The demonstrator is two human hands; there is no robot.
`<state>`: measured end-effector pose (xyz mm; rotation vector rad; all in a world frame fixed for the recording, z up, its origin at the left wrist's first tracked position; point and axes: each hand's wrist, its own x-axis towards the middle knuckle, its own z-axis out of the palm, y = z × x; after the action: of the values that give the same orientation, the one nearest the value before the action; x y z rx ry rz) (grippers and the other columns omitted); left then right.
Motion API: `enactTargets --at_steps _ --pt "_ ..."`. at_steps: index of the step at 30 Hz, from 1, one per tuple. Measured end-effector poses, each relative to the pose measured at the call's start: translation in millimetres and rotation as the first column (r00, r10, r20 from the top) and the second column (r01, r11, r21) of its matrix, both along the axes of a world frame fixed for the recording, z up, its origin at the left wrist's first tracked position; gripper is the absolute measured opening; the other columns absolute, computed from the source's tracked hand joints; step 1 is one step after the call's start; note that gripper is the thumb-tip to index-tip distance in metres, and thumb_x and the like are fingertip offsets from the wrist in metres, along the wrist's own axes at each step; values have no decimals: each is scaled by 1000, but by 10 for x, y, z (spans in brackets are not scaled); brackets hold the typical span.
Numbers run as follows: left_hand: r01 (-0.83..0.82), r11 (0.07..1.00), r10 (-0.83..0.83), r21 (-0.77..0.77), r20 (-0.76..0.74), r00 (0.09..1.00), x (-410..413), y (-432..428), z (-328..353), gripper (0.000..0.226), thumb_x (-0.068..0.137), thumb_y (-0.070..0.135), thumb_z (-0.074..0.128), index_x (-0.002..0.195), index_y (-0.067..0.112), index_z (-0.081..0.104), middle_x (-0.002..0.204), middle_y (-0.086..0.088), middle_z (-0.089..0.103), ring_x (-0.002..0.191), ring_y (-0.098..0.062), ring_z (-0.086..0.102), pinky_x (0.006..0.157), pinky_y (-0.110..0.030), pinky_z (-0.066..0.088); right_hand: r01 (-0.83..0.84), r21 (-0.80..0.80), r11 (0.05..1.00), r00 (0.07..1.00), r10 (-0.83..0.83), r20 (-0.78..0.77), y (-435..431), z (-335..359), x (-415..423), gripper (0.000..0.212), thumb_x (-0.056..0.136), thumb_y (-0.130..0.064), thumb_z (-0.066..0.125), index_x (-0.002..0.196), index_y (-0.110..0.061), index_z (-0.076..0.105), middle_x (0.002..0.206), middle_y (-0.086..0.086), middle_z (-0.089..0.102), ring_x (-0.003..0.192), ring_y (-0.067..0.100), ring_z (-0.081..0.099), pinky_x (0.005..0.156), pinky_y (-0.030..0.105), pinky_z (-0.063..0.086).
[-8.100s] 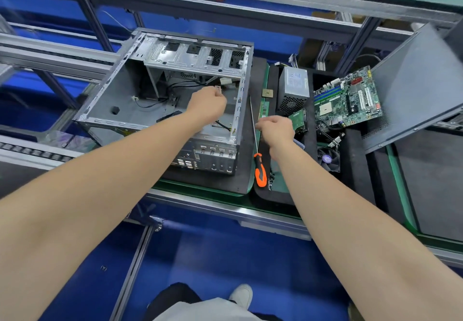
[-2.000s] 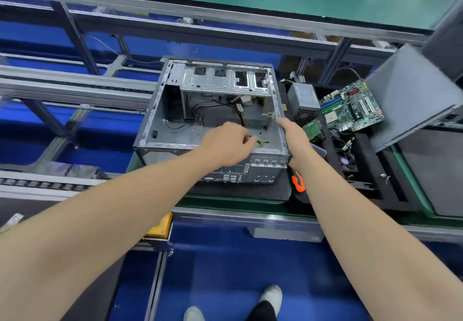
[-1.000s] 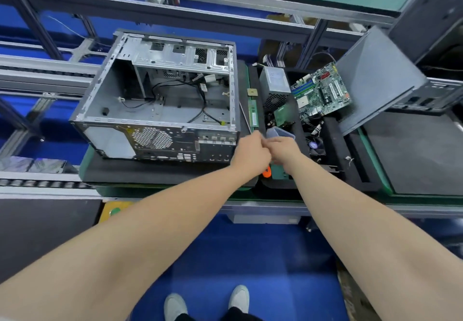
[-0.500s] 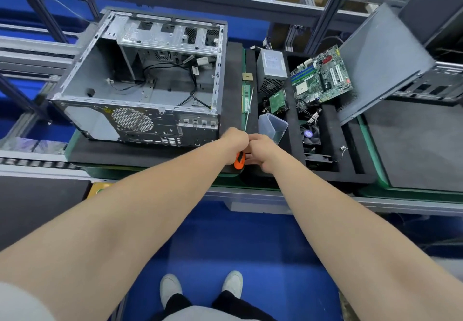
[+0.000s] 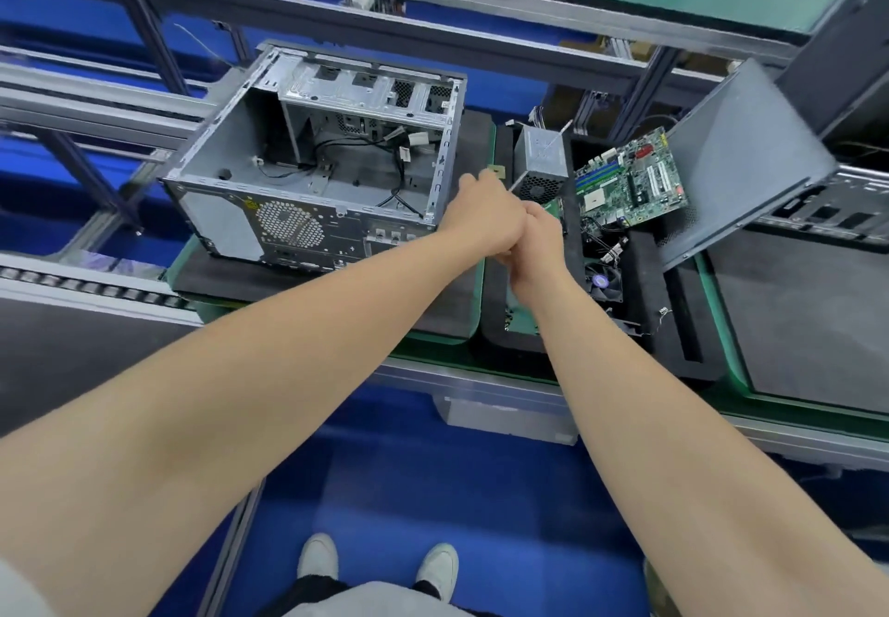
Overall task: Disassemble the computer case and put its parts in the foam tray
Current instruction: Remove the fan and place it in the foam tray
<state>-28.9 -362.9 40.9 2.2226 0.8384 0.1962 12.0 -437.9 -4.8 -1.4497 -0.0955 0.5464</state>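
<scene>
The open grey computer case (image 5: 312, 173) lies on a black foam pad (image 5: 433, 299), with loose cables inside it. My left hand (image 5: 486, 217) and my right hand (image 5: 539, 241) are pressed together just right of the case, over the left part of the black foam tray (image 5: 644, 250). Both are closed around the handle of a screwdriver (image 5: 542, 153), and only its thin metal shaft shows, pointing up and to the right across the power supply (image 5: 539, 169). In the tray lie the green motherboard (image 5: 630, 183) and a fan (image 5: 603, 282).
A grey side panel (image 5: 741, 159) leans at the tray's right side. A small CPU chip (image 5: 495, 171) sits at the tray's left rim. Another dark foam pad (image 5: 808, 327) lies further right. Metal conveyor rails run behind the case and to its left.
Both hands have lifted the screwdriver from the tray's front. Its orange handle is now hidden in them and its shaft points up-right over the power supply. The camera shifted left.
</scene>
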Motion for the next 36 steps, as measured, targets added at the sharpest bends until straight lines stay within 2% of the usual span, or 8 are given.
enactTargets --at_steps 4,7,12,18,23,29,32,36 --pt "-23 996 16 88 83 996 -194 287 221 26 101 25 43 118 8 55 125 -15 56 111 -33 58 78 -39 42 -49 46 998 998 47 49 231 228 -177 21 88 5 51 80 -13 59 56 -2 63 52 15 61 49 24 50" --pt "-94 991 83 93 116 990 -444 561 285 33 98 34 49 121 10 53 123 -12 58 104 -31 59 75 -37 41 -132 41 990 986 127 107 503 305 -419 27 93 8 45 80 -13 56 55 -2 65 51 16 66 52 29 55" --pt "-201 976 185 79 173 967 -1110 1119 249 18 92 33 56 102 19 51 112 -8 56 89 -26 55 72 -36 38 -269 58 961 957 260 126 1077 304 -1064 23 96 3 46 106 -11 61 72 3 76 61 22 74 51 33 58" --pt "-345 934 313 93 253 915 -2137 1919 50 10 90 25 58 87 21 50 100 -3 59 86 -19 50 62 -29 33 -452 70 889 891 445 92 1884 190 -2020 25 98 2 45 112 -11 62 87 17 74 66 31 73 56 40 60" --pt "-408 907 386 101 185 904 -3073 2474 -190 7 85 27 60 86 24 53 104 -5 61 91 -25 57 72 -35 42 -571 31 820 819 568 76 2456 -26 -2892 33 100 9 40 121 -3 62 87 20 72 70 33 70 65 46 60" --pt "-518 852 510 67 108 853 -4087 2779 -753 7 80 28 57 81 22 53 89 0 61 78 -24 57 61 -35 42 -706 -89 702 703 711 25 2811 -492 -3777 35 91 8 49 119 1 68 85 19 74 72 29 74 62 40 61" --pt "-533 845 534 39 -18 845 -4509 2832 -1106 10 81 29 56 78 20 53 80 4 60 76 -22 57 59 -35 37 -749 -167 641 657 751 -66 2866 -826 -4142 29 91 9 50 112 5 70 79 20 74 72 30 74 69 47 65" --pt "-482 876 466 -17 -226 856 -4990 2804 -1561 11 82 29 59 76 20 56 86 2 64 86 -27 61 71 -36 48 -818 -219 532 575 769 -280 2791 -1223 -4531 20 100 4 50 103 3 70 76 18 76 72 31 75 62 38 66"
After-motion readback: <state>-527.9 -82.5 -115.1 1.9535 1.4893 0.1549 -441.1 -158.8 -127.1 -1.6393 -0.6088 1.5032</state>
